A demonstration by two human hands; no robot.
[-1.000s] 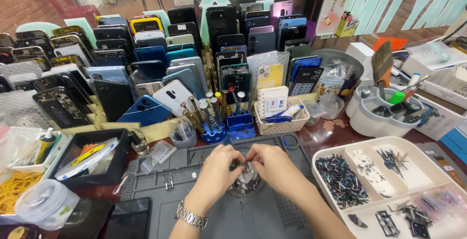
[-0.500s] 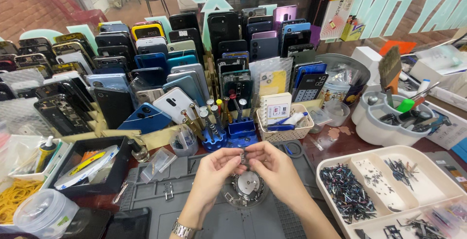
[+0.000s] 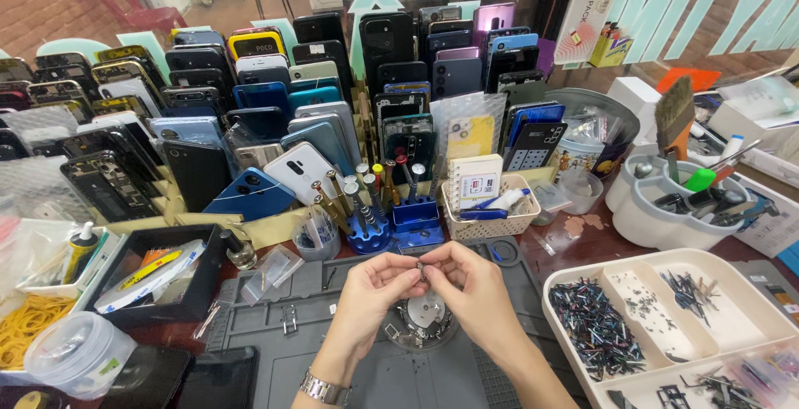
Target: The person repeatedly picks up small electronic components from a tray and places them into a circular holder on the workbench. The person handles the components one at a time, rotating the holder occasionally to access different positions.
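Note:
Both of my hands meet over a grey work mat (image 3: 349, 376). My left hand (image 3: 374, 292), with a metal watch at its wrist, and my right hand (image 3: 474, 288) pinch a tiny metal part (image 3: 421, 270) between their fingertips. Just below the fingers a round metal piece (image 3: 424, 322) lies on the mat, partly hidden by my hands.
Rows of phone back covers (image 3: 275, 118) fill the back. A blue screwdriver stand (image 3: 391, 222) and a small white basket (image 3: 487, 209) stand just beyond my hands. A white compartment tray (image 3: 666, 326) holds small parts at right. A black tray with tape (image 3: 154, 276) sits at left.
My hands have lifted slightly off the round metal piece and closed together on the tiny part. The view shifted a little.

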